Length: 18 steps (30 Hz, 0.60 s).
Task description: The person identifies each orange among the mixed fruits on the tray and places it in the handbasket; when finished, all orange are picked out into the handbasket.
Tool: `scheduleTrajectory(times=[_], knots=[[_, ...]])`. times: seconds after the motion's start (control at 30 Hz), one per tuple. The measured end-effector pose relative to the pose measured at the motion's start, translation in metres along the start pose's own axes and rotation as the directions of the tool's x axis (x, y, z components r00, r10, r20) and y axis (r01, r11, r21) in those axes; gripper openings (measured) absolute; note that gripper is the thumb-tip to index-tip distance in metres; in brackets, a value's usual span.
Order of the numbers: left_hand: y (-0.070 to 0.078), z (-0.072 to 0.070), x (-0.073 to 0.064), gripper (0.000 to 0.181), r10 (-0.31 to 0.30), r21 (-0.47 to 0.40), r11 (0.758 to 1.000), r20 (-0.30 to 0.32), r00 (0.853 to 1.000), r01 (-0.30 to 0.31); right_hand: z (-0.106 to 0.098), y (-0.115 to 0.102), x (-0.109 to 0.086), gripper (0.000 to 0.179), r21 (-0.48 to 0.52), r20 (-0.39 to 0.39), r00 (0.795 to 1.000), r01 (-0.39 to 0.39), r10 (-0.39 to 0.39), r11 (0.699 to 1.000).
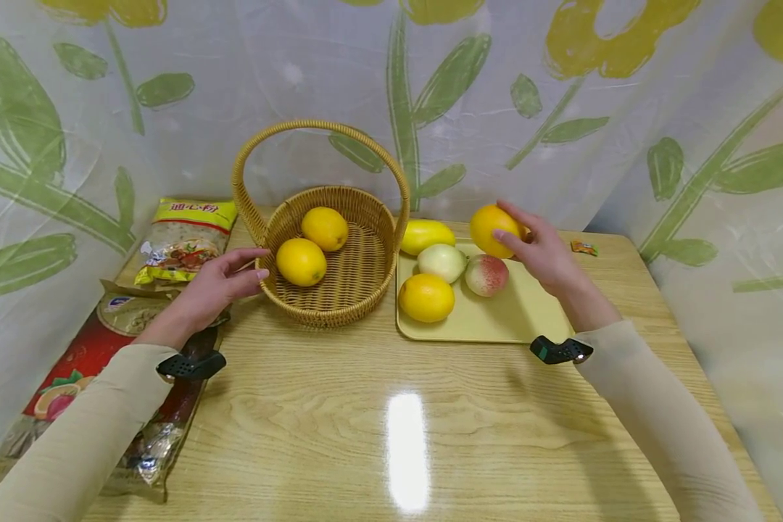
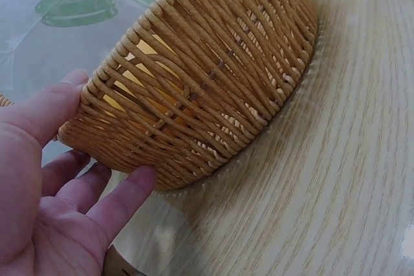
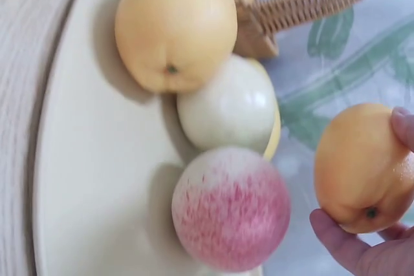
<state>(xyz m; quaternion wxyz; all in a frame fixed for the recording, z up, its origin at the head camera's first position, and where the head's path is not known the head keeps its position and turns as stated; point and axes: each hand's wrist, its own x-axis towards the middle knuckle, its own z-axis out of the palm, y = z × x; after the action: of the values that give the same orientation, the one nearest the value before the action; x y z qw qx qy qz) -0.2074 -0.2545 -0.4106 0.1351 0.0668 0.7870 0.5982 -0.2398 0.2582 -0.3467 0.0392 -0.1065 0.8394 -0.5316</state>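
Note:
My right hand point(image 1: 541, 250) holds an orange point(image 1: 492, 230) above the back of a cream tray point(image 1: 489, 322), with thumb and fingers round it. In the tray lie another orange point(image 1: 426, 298), a pale green-white fruit point(image 1: 442, 263), a peach point(image 1: 486, 275) and a long yellow fruit point(image 1: 427, 237). My left hand point(image 1: 218, 286) touches the left side of a wicker basket point(image 1: 329, 317). The left wrist view shows its thumb at the rim and its fingers spread against the outer wall. Two oranges point(image 1: 301, 262) sit inside the basket, at its left.
Left of the basket lie a yellow-topped food packet point(image 1: 185, 239) and a large red bag point(image 1: 114, 319), partly under my left arm. A small orange wrapper point(image 1: 583, 248) is at the table's back right. The basket's tall handle point(image 1: 320, 125) arches upward. A flowered curtain point(image 1: 339, 65) hangs behind.

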Motion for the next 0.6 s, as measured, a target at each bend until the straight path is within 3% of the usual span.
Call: scheduleTrajectory(times=[0.17, 0.37, 0.6], knots=[[-0.001, 0.0, 0.0, 0.063, -0.006, -0.008, 1.0, -0.007, 1.0, 0.006, 0.006, -0.009, -0.007, 0.057, 0.082, 0.031, 1.0, -0.003, 0.001, 0.997], [-0.001, 0.0, -0.001, 0.064, 0.009, -0.009, 1.0, 0.004, 1.0, -0.009, 0.01, -0.014, -0.015, 0.056, 0.097, 0.041, 0.999, 0.01, -0.014, 0.995], [0.0, -0.001, -0.001, 0.062, 0.014, -0.019, 1.0, 0.007, 1.0, -0.014, 0.016, -0.027, -0.029, 0.056, 0.125, 0.067, 0.997, -0.052, 0.044, 0.991]])
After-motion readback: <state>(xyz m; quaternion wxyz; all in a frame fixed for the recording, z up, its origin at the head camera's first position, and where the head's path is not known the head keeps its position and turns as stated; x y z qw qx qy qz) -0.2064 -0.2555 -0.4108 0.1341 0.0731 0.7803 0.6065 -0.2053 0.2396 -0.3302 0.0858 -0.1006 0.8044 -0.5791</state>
